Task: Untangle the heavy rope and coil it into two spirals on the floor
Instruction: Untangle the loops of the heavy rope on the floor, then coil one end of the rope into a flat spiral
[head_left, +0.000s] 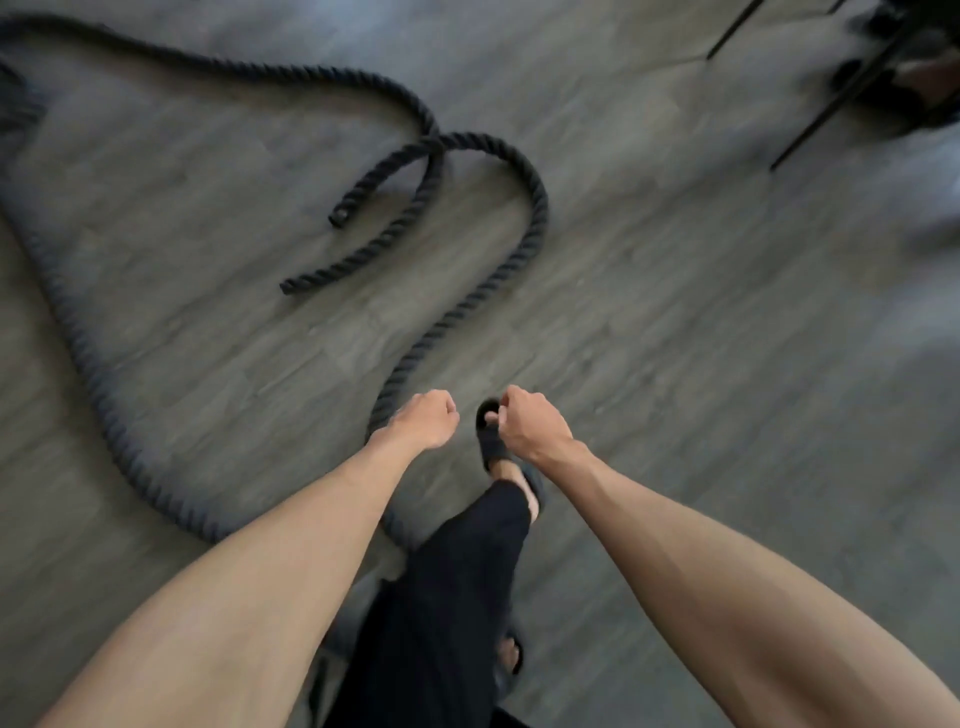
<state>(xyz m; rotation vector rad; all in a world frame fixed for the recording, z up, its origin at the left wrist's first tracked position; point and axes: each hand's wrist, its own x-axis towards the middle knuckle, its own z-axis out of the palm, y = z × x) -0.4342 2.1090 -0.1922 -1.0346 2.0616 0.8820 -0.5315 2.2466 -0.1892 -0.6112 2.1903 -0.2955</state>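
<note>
The left hand (423, 418) and the right hand (530, 422) are held clenched, nothing being grasped. The thick black twisted rope (539, 208) is spread in loose loops over the grey plank floor (675, 312), crossed once near its ends; no spiral is yet begun.

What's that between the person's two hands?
In the head view, the toe of the person's black sandal shows between the left hand and right hand, with grey floor around it. The rope lies outside that gap.
</note>
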